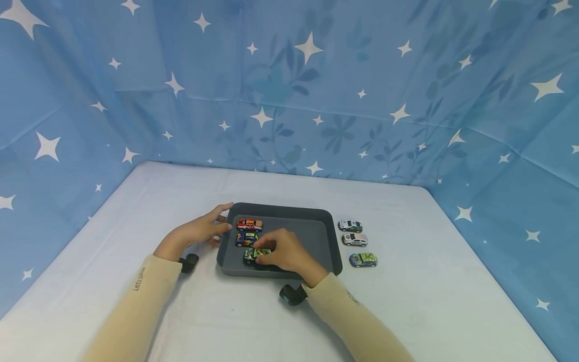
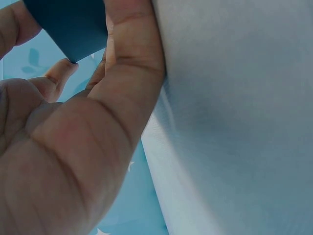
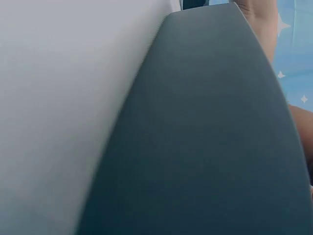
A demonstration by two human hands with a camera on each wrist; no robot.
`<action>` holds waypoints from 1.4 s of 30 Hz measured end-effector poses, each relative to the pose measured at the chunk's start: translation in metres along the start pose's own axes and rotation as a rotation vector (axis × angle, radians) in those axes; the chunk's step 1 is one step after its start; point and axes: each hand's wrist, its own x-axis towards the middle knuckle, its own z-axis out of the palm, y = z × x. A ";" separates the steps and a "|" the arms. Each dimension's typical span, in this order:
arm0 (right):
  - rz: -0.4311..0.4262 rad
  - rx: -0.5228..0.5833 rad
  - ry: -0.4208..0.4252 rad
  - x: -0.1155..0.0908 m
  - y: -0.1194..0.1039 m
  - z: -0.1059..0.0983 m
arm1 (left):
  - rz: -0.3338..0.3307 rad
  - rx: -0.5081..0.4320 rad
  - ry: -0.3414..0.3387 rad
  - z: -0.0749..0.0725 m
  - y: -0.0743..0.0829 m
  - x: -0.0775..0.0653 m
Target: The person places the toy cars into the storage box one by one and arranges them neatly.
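Observation:
A grey tray (image 1: 307,276) lies on the white table, and my left hand (image 1: 199,231) grips its left wall. In the left wrist view, fingers of that hand (image 2: 73,142) lie around a dark corner of the tray (image 2: 78,29). My right hand (image 1: 285,250) reaches into the tray and pinches a green-and-black patterned toy car (image 1: 251,256) at the front left. Behind that car stand a dark blue toy car (image 1: 246,239) and a red toy car (image 1: 249,224). In the right wrist view, the tray's outer wall (image 3: 195,117) hides the right fingers.
Right of the tray, on the table, a white-and-green toy car (image 1: 350,226), a white toy car (image 1: 355,240) and a blue-and-yellow-green toy car (image 1: 363,260) form a loose column. Blue star-patterned cloth (image 1: 289,100) hangs behind and beside the table.

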 end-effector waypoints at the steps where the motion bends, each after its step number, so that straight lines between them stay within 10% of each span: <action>1: 0.003 -0.003 0.002 0.001 -0.001 0.001 | 0.000 -0.001 -0.001 0.000 0.000 0.000; 42: -0.004 -0.023 0.039 0.011 -0.018 0.023 | 0.016 0.008 -0.004 -0.002 -0.002 -0.001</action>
